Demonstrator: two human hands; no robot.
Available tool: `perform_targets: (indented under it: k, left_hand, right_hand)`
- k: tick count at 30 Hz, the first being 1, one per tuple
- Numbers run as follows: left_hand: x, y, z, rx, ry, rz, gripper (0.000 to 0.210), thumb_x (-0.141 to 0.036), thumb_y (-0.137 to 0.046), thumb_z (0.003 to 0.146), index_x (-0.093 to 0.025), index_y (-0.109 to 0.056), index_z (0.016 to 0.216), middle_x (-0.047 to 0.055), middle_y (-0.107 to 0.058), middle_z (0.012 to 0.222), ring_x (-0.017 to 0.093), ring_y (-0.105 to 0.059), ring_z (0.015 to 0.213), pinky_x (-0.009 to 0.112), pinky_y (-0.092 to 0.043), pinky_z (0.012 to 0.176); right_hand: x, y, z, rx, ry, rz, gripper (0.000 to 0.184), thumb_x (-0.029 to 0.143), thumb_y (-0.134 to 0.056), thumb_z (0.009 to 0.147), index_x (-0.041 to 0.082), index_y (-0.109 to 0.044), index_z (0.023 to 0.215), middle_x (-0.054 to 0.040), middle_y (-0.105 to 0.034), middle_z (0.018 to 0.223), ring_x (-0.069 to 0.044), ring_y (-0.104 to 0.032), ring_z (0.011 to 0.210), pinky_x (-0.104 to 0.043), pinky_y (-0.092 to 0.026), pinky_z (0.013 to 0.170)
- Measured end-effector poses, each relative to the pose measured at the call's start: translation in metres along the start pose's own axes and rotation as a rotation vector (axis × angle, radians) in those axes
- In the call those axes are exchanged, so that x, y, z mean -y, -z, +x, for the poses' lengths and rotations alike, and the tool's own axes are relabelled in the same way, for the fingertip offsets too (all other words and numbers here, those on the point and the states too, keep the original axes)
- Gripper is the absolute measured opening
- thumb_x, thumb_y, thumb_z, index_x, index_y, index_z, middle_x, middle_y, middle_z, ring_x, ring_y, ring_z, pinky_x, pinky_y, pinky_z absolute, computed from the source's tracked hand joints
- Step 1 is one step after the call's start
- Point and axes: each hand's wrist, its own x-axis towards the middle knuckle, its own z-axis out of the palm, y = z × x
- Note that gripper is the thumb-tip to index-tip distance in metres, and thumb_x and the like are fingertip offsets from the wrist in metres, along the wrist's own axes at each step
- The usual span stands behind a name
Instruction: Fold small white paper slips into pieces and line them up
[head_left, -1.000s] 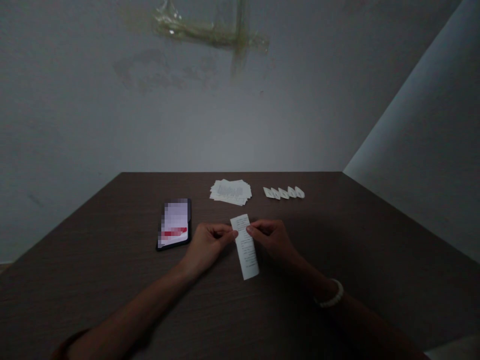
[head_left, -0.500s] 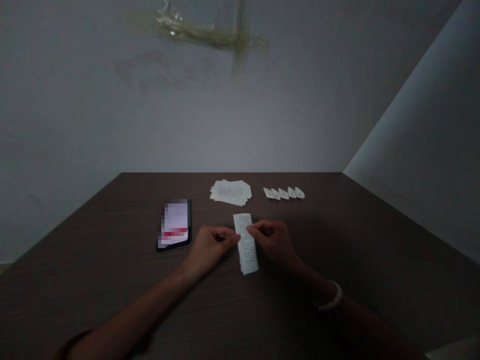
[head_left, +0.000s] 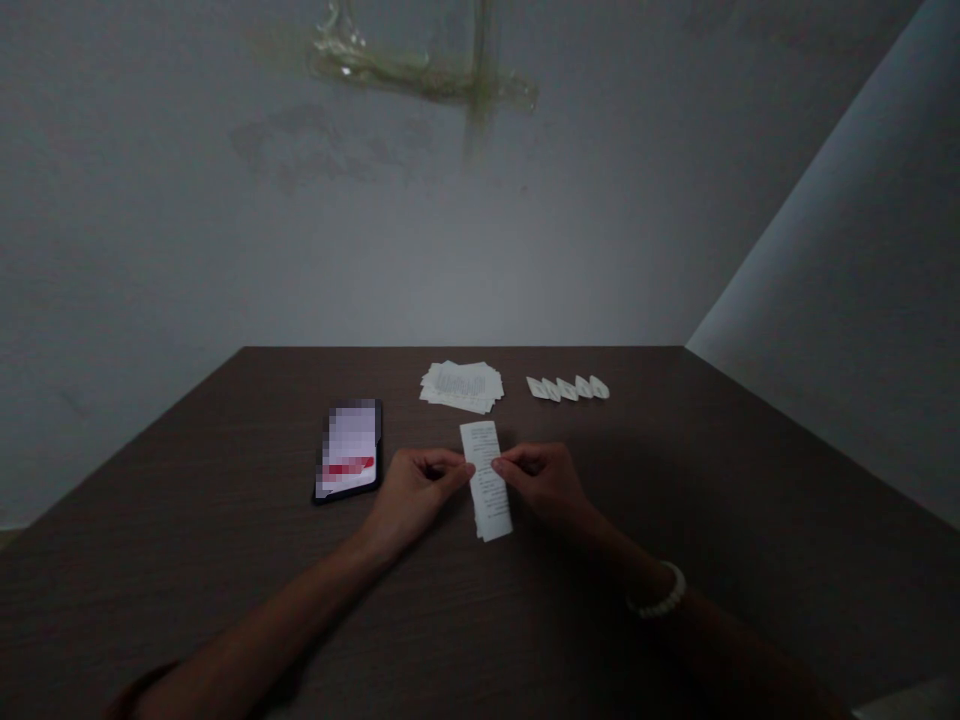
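A narrow folded strip of printed paper [head_left: 487,505] is held upright-lengthwise between my two hands, above the middle of the table. My left hand [head_left: 420,490] pinches its left edge between thumb and fingers. On the opposite edge, my right hand [head_left: 544,480] pinches it the same way, its thumb lying over the printed face. Lines of small text cover the strip, too small to read. Behind it lies a loose stack of printed paper sheets [head_left: 461,385]. To the right of the stack, several small folded white paper pieces [head_left: 568,388] form an overlapping row.
A phone [head_left: 349,450] with a lit, blurred screen lies on the dark wooden table [head_left: 225,480], left of my left hand. The grey wall [head_left: 375,250] meets the table's far edge. A beaded bracelet [head_left: 664,592] circles my right wrist.
The folded paper strip has shifted slightly left and away from me between my hands. Both hands keep their pinch with almost no movement.
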Motion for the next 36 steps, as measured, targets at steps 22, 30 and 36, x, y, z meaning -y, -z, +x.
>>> perform_targets:
  k: [22, 30, 36]
  left_hand:
    - [-0.005, 0.000, -0.001, -0.017, -0.006, -0.032, 0.025, -0.037, -0.069, 0.076, -0.014, -0.076, 0.083, 0.011, -0.074, 0.081, 0.021, -0.066, 0.072, 0.032, -0.052, 0.066]
    - [-0.006, -0.001, -0.002, 0.023, 0.015, -0.075, 0.023, -0.035, -0.069, 0.076, -0.014, -0.076, 0.083, 0.011, -0.074, 0.080, 0.021, -0.066, 0.072, 0.032, -0.050, 0.066]
    - [-0.009, -0.003, -0.004, 0.028, 0.033, -0.112, 0.024, -0.035, -0.070, 0.074, -0.013, -0.075, 0.080, 0.011, -0.073, 0.078, 0.020, -0.065, 0.069, 0.031, -0.049, 0.063]
  right_hand:
    - [0.003, 0.001, -0.001, 0.018, -0.015, 0.175, 0.017, 0.033, -0.069, 0.077, 0.016, -0.073, 0.076, -0.0023, -0.071, 0.069, -0.014, -0.064, 0.061, -0.025, -0.048, 0.058]
    - [0.004, 0.003, 0.001, 0.143, -0.120, 0.267, 0.019, 0.034, -0.069, 0.075, 0.016, -0.073, 0.079, -0.0006, -0.069, 0.067, -0.011, -0.059, 0.057, -0.022, -0.044, 0.055]
    - [0.007, 0.005, 0.002, 0.105, -0.164, 0.274, 0.017, 0.032, -0.072, 0.070, 0.016, -0.073, 0.067, 0.0011, -0.065, 0.058, -0.009, -0.053, 0.051, -0.021, -0.040, 0.052]
